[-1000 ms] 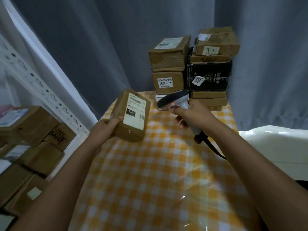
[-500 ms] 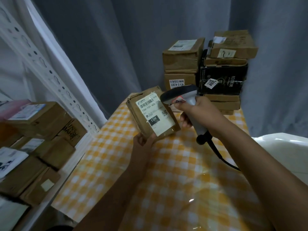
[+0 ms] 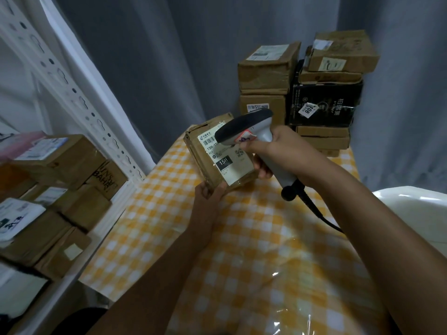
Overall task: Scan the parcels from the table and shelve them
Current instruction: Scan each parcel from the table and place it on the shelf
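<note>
Scanning one parcel, with a stack yet to go.

We held a brown parcel point(image 3: 219, 155) above the desk point(image 3: 242, 250), our left hand point(image 3: 209, 193) pinching its lower corner, label up, while our right hand's point(image 3: 273, 148) grip was wrapped around the scanner point(image 3: 251, 131) hovering over its barcode. We counted about seven parcels stacked point(image 3: 307, 93) at the desk's far end, unscanned as we judged; the shelf point(image 3: 116, 197) already carried several boxes.

Parcel point(image 3: 219, 153) is being held above worktop point(image 3: 254, 250); stacked parcels point(image 3: 302, 93) behind it, shelf point(image 3: 72, 274) to its left.
</note>
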Motion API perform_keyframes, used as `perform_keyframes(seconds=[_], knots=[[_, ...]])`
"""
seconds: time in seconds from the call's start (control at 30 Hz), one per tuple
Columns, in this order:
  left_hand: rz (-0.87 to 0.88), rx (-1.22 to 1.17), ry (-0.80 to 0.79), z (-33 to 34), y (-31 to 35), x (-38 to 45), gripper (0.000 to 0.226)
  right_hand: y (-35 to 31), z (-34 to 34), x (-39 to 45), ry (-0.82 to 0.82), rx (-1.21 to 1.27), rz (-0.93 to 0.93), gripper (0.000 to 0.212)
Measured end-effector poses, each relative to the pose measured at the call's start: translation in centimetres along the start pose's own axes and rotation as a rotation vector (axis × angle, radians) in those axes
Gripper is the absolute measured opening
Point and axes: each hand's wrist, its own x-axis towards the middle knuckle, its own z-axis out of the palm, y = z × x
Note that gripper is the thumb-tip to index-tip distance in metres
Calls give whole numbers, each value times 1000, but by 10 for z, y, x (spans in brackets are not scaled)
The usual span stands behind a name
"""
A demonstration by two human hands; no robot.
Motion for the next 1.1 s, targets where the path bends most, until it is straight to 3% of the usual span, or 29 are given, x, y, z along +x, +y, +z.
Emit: perform_keyframes(seconds=[0.7, 0.97, 1.1], knots=[[0, 8, -23, -2, -1, 1, 39, -5, -4, -5, 29, -174, -54, 34], [-78, 191, -92, -18, 13, -10, 30, -7, 16, -12, 22, -277, -78, 32], [-172, 10, -24, -65, 23, -23, 49, -28, 42, -18, -3, -298, -116, 30]])
